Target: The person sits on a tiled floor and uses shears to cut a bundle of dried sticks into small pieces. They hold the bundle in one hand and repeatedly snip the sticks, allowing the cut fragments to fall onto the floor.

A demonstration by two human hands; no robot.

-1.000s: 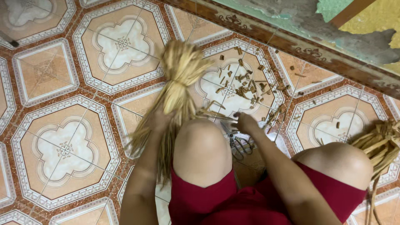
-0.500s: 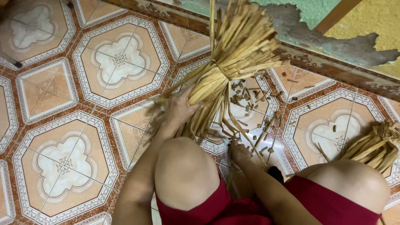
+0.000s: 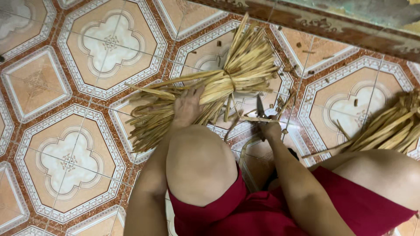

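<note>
Down on the floor of patterned orange, brown and cream octagonal tiles point(image 3: 65, 153), the person crouches in dark red shorts point(image 3: 245, 209), knees bent toward the wall. Toward the left, the left hand point(image 3: 188, 107) presses palm-down on a tied bundle of pale yellow dried straw strips point(image 3: 218, 87), fingers spread over it just beside the binding; the bundle lies flat on the tiles, its loose ends fanning out to the left and its short cut ends fanning up toward the wall. Just right of that, the right hand point(image 3: 271, 130) is clenched around a pair of dark metal scissors point(image 3: 260, 109), whose blades point up at the bundle's underside, close to the tie. Small brown straw offcuts point(image 3: 302, 52) are scattered over the tiles beyond the blades. At the far right, well apart, a second bundle of the same straw strips point(image 3: 389, 126) lies near the person's right knee, beneath the worn wall base point(image 3: 341, 26).
</note>
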